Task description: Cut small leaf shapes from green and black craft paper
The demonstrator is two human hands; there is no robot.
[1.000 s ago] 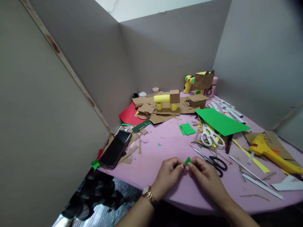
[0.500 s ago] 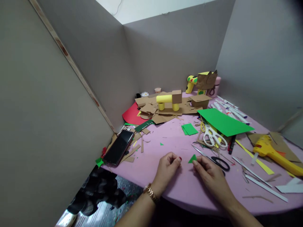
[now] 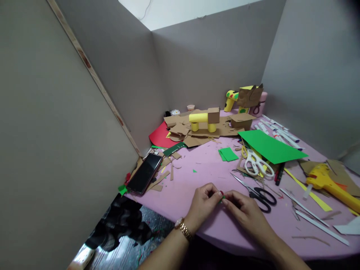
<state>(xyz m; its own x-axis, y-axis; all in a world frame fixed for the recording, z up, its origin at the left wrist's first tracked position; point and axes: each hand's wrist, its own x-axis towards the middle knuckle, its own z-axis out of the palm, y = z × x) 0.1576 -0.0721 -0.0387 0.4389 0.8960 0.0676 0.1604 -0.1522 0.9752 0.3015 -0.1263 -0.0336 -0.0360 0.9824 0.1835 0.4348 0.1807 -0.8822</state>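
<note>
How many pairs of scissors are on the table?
2 clearly visible: black-handled scissors beyond the right hand, and white-handled scissors farther back near the green sheet. A yellow loop alongside is unclear; others may be hidden.

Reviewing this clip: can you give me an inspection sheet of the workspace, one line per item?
Surface: pink-topped table, crowded at the back and both sides.
Work items: green paper piece, mostly hidden by fingertips; black-handled scissors lying just beyond the right hand.
Clutter: cardboard scraps around a smartphone at left; white-handled scissors, green sheet, markers and yellow glue gun at right.
Hands: left hand and right hand meet fingertip to fingertip, pinching the green paper piece.
Cables: thin cable-like line above the partitions; glue gun runs out of frame, so its cord cannot be judged.
Surroundings: grey partitions; dark fabric below the table's left edge.
</note>
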